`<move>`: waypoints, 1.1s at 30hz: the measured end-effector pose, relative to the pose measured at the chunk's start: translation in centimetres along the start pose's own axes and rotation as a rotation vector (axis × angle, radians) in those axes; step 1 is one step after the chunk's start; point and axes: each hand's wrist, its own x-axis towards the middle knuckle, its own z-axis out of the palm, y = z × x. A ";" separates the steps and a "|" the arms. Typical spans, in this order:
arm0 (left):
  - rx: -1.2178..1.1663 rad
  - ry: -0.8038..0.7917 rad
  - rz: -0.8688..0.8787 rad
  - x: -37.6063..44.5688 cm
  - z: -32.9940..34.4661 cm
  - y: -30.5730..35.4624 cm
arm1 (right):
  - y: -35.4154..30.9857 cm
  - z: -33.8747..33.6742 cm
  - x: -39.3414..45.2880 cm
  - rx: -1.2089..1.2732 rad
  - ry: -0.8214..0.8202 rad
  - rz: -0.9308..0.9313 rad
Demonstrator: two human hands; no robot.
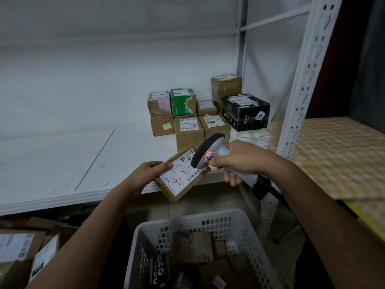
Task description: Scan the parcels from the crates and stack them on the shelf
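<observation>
Parcel [179, 176] was pinched at its edge by the left hand [145, 174] over the shelf [62, 163] lip, right hand [239, 161] gripping the scanner [210, 151] almost touching its label, so it could've slipped into the crate [250, 232].

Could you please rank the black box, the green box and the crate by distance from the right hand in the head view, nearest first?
From the right hand, holding the scanner:
1. Black box, on the shelf just behind and above the hand.
2. Green box, farther back on the shelf, to the left.
3. Crate, below the shelf, toward the viewer.
</observation>
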 end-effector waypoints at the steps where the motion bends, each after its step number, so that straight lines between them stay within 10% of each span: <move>1: 0.002 0.003 -0.005 0.1 0.0 0.0 | -0.1 -0.1 -0.1 -0.002 0.000 -0.002; 26: -0.038 -0.006 0.028 0.5 0.1 0.0 | -0.3 -0.5 0.6 0.030 0.029 -0.026; 33: -0.511 0.210 -0.136 0.2 -1.9 -2.8 | 2.0 0.8 2.8 0.157 0.116 0.023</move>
